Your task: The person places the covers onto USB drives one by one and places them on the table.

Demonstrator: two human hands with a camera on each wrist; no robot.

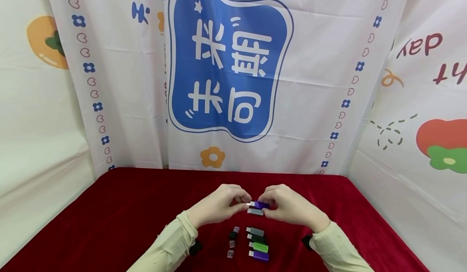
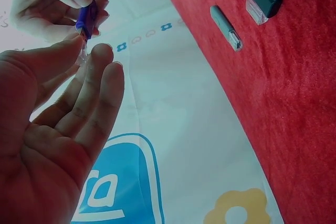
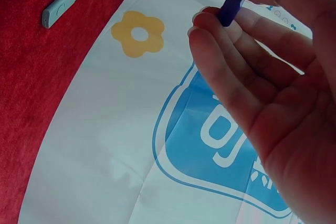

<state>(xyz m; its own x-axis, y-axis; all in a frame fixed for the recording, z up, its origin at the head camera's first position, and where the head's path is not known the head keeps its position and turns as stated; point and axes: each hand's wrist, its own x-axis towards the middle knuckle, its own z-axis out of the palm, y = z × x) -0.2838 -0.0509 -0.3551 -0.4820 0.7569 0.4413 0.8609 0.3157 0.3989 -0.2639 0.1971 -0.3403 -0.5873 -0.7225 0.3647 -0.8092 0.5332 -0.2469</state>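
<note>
Over the far part of the table my right hand (image 1: 288, 204) pinches a purple USB stick (image 1: 260, 204), its metal plug pointing left. Opposite it, my left hand (image 1: 224, 202) holds a small clear cap (image 2: 81, 57) between thumb and fingers, at the plug end of the stick. How far the cap is on the plug is hard to tell. Just below the hands lies a grey USB stick (image 1: 255, 212) with a clear cap on it, which the right wrist view also shows.
Nearer to me, a column of USB sticks with bare plugs lies on the red cloth (image 1: 146, 207): grey (image 1: 256, 232), black (image 1: 257, 238), green (image 1: 260, 247) and purple. Left of them are several small caps (image 1: 230, 254). A printed white curtain (image 1: 313, 150) hangs behind the table.
</note>
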